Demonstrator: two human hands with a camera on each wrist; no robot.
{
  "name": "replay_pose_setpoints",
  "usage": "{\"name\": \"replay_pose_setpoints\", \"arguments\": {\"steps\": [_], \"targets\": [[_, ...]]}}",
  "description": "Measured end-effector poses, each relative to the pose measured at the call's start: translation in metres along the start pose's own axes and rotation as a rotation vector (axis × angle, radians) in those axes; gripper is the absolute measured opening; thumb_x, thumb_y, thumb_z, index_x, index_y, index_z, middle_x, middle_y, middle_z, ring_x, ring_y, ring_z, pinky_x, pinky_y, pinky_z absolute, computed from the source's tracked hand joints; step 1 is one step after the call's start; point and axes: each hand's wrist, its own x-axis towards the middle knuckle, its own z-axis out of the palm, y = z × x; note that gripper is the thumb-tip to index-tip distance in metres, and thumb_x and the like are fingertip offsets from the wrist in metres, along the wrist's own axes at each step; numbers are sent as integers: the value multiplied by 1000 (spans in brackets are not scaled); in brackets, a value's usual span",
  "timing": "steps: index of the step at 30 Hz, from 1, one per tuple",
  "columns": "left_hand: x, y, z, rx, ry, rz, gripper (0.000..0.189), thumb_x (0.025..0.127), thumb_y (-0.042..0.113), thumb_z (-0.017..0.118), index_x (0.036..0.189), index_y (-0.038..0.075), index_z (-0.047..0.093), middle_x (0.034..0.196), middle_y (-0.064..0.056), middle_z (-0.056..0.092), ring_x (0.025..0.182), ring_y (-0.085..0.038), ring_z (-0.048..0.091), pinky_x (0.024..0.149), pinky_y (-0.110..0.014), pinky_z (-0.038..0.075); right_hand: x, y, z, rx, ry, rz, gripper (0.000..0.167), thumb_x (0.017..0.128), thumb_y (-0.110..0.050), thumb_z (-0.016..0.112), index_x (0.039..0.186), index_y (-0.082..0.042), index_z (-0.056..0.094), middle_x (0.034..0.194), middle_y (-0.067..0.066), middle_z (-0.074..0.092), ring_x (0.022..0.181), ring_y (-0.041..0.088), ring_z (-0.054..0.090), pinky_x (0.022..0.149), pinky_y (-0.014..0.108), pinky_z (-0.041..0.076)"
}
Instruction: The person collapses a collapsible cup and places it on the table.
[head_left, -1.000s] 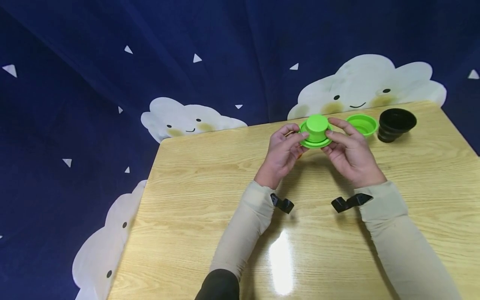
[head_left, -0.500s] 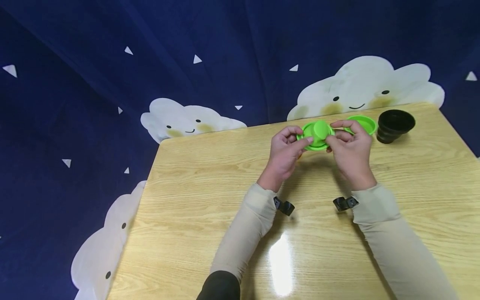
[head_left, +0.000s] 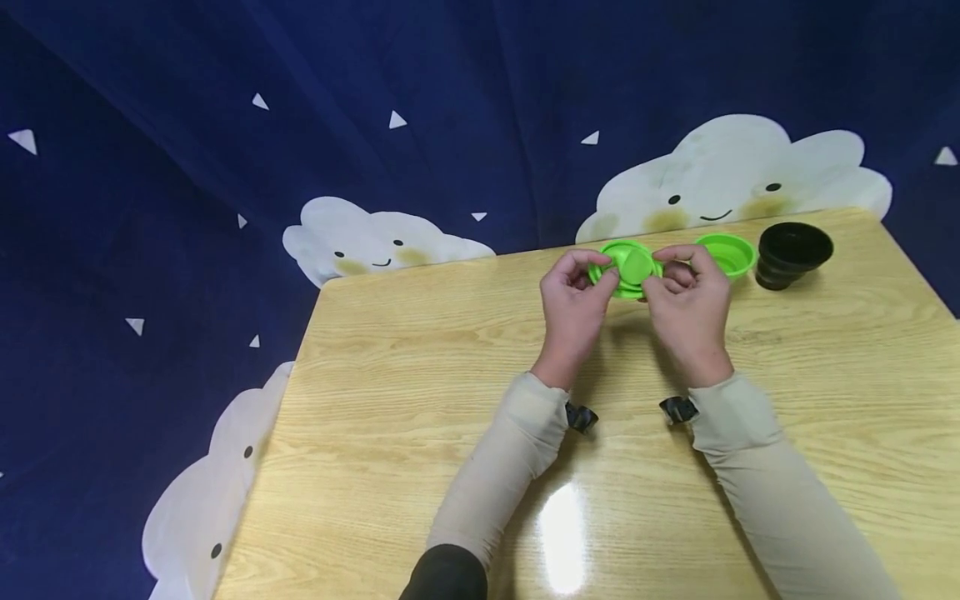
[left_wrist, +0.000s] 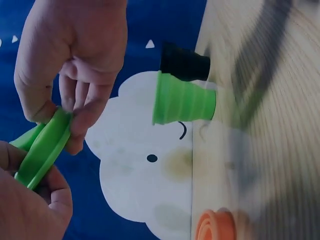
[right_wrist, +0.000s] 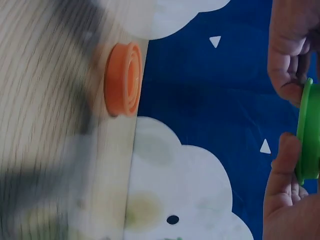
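A bright green collapsible cup (head_left: 637, 266) is held between both hands in the air over the far part of the table, its base turned towards the head camera. My left hand (head_left: 574, 307) pinches the rim on the left with thumb and fingers. On the opposite side my right hand (head_left: 688, 310) grips the rim, thumb by the base. In the left wrist view the cup (left_wrist: 46, 147) looks like a thick ring with a short part sticking out behind it. Only its edge (right_wrist: 308, 135) enters the right wrist view.
Right of the hands, a second green collapsible cup (head_left: 731, 252) and a black one (head_left: 793, 250) stand extended on the wooden table (head_left: 405, 367). A flattened orange cup (right_wrist: 119, 80) sits near the far edge, hidden from the head view. Behind hangs a blue cloud-print cloth (head_left: 420, 67).
The held cup's base stood out tall from the rim; it has tilted and now sits lower within the rings. The right hand has turned inwards, and both wrists have moved slightly closer together.
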Motion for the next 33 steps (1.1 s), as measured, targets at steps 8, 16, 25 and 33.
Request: {"name": "replay_pose_setpoints", "arguments": {"steps": [8,16,25,33], "targets": [[-4,6,-2,134,-16,75,13,92,0,69,101,-1,78,92,-9,74,58,-9,47,50,-19,39,1,-3,-5,-21,-89,-60,36,85,17,56,118,9,68,106,10,68,85,14,63,67,13,50],[-3,14,-3,149,6,144,14,94,2,67,104,0,77,93,-7,74,62,-5,53,56,-20,47,-5,-28,-1,95,-143,-169,30,87,21,56,115,14,63,119,13,61,89,16,59,77,18,50],[1,19,-6,290,-69,244,18,95,-3,65,106,0,79,99,-9,75,63,-3,55,57,-19,51,-7,-40,-3,7,-174,-250,39,80,26,49,114,14,65,118,5,54,96,17,52,77,18,49],[3,21,-8,438,-105,290,22,91,-5,65,105,3,80,100,-9,75,64,-3,59,59,-14,52,-1,-17,-8,-222,-127,-382,48,76,24,54,113,1,73,116,16,61,104,13,51,78,21,43]]}}
